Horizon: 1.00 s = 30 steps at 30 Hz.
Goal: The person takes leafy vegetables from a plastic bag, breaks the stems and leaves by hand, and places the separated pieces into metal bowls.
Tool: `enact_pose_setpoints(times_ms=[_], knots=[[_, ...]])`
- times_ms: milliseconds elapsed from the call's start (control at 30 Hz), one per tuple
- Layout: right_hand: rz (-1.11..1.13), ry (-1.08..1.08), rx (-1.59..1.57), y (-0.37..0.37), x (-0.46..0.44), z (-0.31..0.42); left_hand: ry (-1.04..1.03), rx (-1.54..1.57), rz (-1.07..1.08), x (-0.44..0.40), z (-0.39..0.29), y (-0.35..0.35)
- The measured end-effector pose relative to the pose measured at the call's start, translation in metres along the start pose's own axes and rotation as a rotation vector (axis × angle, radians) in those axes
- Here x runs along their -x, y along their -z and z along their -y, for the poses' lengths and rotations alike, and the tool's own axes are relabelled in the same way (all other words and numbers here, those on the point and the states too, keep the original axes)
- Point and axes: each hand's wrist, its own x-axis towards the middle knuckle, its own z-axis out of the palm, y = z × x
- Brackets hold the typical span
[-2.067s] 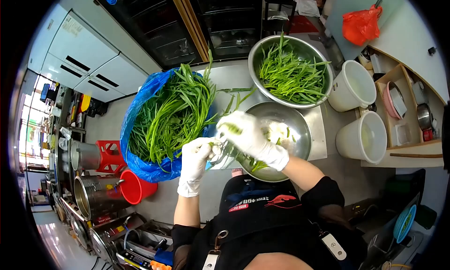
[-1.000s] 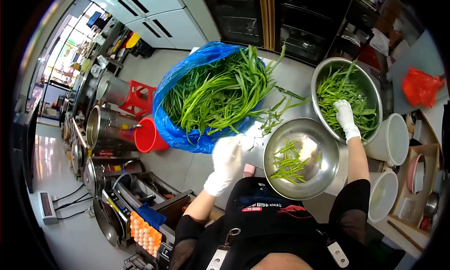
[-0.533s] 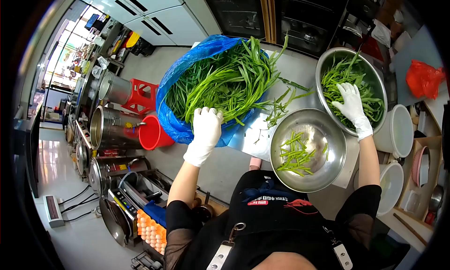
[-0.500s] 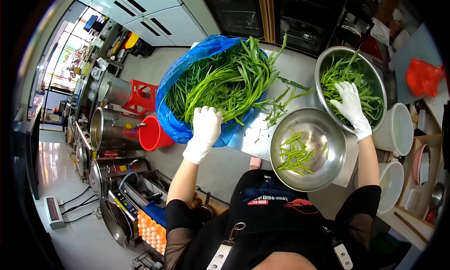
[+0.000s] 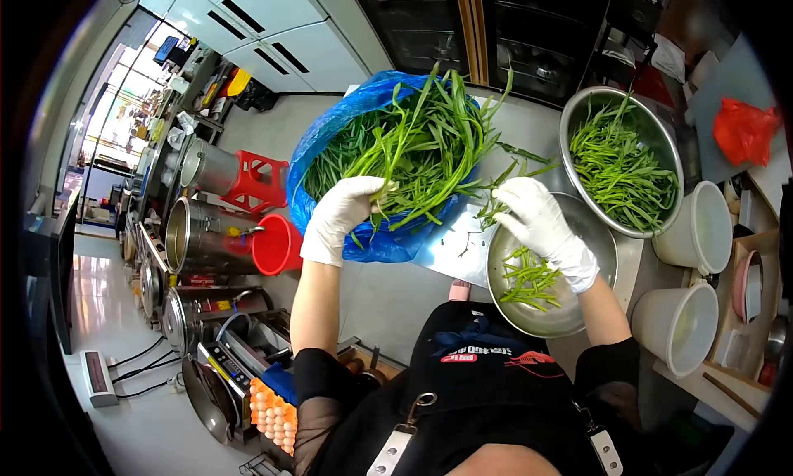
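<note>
Both my hands wear white gloves. My left hand (image 5: 340, 216) is closed on a bunch of water spinach (image 5: 405, 133) stems at the near edge of a blue plastic bag (image 5: 318, 137) heaped with long-leaved greens. My right hand (image 5: 538, 224) hovers above the left part of a steel basin (image 5: 591, 307), its thumb apart from the fingers and nothing plainly held. Short cut stems (image 5: 530, 279) lie in that basin. A second steel bowl (image 5: 564, 137), at the right, holds a pile of leafy greens (image 5: 624, 166).
Stray leaves lie on the metal table (image 5: 450, 249) between bag and basin. White buckets (image 5: 677, 327) stand at the right, near a red plastic bag (image 5: 743, 132). To the left are a red bucket (image 5: 277, 245), a red stool (image 5: 258, 183), steel pots and an egg tray (image 5: 273, 414).
My right hand has left the greens in the far-right bowl and moved left over the nearer basin. My left hand has turned and lifted some stems at the bag.
</note>
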Motion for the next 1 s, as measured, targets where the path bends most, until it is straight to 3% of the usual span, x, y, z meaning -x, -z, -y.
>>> enact_pose_setpoints(times_ms=[200,367,433,600,700,833,1000], knots=[[-0.174,-0.040,-0.178,-0.020,-0.032,0.045,-0.026,0.130,0.054,0.007,0.011,-0.008],[-0.323,-0.253,-0.446,-0.048,-0.049,0.079,-0.117,0.145,0.039,0.006,0.023,-0.017],[-0.144,-0.525,-0.813,-0.048,-0.059,0.095,-0.130,0.170,0.043,-0.001,0.035,-0.015],[-0.143,-0.620,-0.954,-0.073,-0.062,0.093,-0.103,0.214,0.049,-0.012,0.058,-0.020],[-0.154,-0.580,-0.773,-0.089,-0.054,0.081,-0.084,0.212,0.051,-0.016,0.064,-0.024],[-0.164,-0.789,-1.204,-0.090,-0.048,0.072,-0.115,0.185,0.088,-0.024,0.070,-0.024],[-0.122,-0.734,-1.258,-0.088,-0.046,0.064,-0.143,0.113,-0.014,-0.031,0.077,-0.025]])
